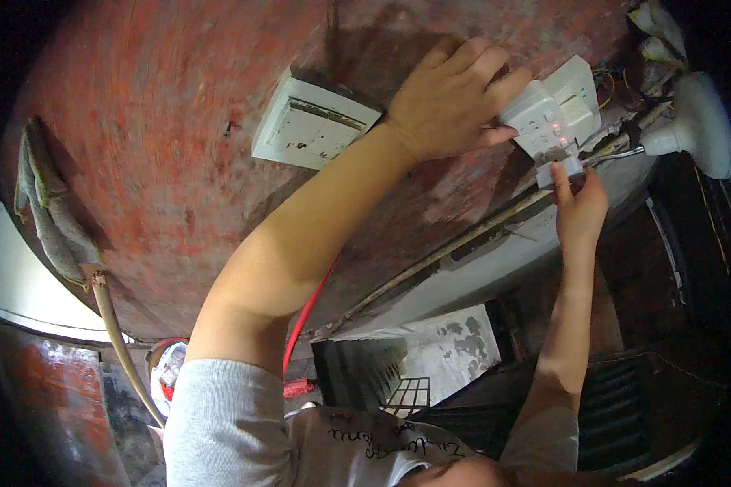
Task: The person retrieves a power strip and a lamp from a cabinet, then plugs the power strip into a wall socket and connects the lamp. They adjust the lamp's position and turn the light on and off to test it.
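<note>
My left hand (457,100) reaches across the red-painted wooden board (176,152). Its thumb and forefinger close on the left end of a white multi-socket adapter (533,122) with two lit red indicators, while the other fingers bend against the board. Behind the adapter sits a cream wall socket plate (575,88). Just below, my right hand (582,204) pinches a white rectangular base (557,173) close against the adapter's lower edge; whether its pins are inserted is hidden. From that base a metal gooseneck leads to a white round lamp head (703,128), which looks unlit.
A white wall switch (317,125) is mounted left of my forearm. Fabric gloves hang at left (52,207) and upper right, near loose wires (609,88). A wooden pole (122,341), a red cord (304,316) and a lined bucket (164,374) are lower down.
</note>
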A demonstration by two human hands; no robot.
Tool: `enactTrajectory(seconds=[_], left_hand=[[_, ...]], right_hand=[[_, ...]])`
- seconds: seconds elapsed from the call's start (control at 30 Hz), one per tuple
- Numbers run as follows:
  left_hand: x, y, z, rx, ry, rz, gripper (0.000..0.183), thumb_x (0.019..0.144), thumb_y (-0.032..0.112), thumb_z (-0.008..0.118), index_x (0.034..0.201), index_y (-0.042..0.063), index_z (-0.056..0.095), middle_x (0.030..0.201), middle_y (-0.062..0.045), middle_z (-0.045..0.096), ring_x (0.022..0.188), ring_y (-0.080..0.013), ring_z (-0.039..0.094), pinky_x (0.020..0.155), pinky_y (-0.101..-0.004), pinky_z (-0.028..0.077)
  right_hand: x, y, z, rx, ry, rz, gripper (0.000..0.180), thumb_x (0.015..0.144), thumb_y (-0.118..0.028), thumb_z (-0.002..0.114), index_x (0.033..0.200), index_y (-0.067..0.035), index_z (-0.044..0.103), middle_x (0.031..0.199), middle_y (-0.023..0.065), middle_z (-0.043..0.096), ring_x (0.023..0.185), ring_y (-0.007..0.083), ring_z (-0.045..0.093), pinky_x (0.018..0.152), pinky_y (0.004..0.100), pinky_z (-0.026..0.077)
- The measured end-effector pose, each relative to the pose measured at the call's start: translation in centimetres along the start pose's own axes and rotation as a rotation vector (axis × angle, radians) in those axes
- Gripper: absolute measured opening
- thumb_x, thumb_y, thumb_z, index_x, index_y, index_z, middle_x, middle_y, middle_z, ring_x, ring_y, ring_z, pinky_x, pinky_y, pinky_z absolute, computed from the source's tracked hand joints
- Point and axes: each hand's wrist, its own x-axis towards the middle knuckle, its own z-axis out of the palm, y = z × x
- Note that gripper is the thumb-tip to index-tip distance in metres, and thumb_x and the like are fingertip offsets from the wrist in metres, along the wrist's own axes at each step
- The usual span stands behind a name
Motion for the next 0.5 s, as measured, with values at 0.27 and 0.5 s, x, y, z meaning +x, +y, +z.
enactTrajectory(seconds=[0.27, 0.5], left_hand=[[0.4, -0.2, -0.7, 0.021, -0.072, -0.004, 0.065, 0.061, 0.046, 0.075, 0.116, 0.016, 0.056, 0.106, -0.005, 0.053, 0.11, -0.0226, 0.046, 0.093, -0.0398, 0.038], [0.4, -0.2, -0.6, 0.009, -0.141, 0.01, 0.055, 0.066, 0.042, 0.072, 0.114, 0.019, 0.058, 0.106, -0.003, 0.055, 0.11, -0.0203, 0.048, 0.092, -0.0404, 0.039]], right_hand=[[-0.1, 1.0, 0.2, -0.029, 0.035, -0.086, 0.036, 0.086, -0.03, 0.068, 0.091, 0.005, 0.059, 0.072, 0.01, 0.063, 0.062, 0.016, 0.06, 0.054, 0.029, 0.047], [0.0, 2.8, -0.1, 0.365, 0.002, 0.127, 0.034, 0.087, -0.028, 0.068, 0.092, 0.004, 0.058, 0.076, 0.0086, 0.064, 0.063, 0.0127, 0.06, 0.053, 0.0258, 0.051]])
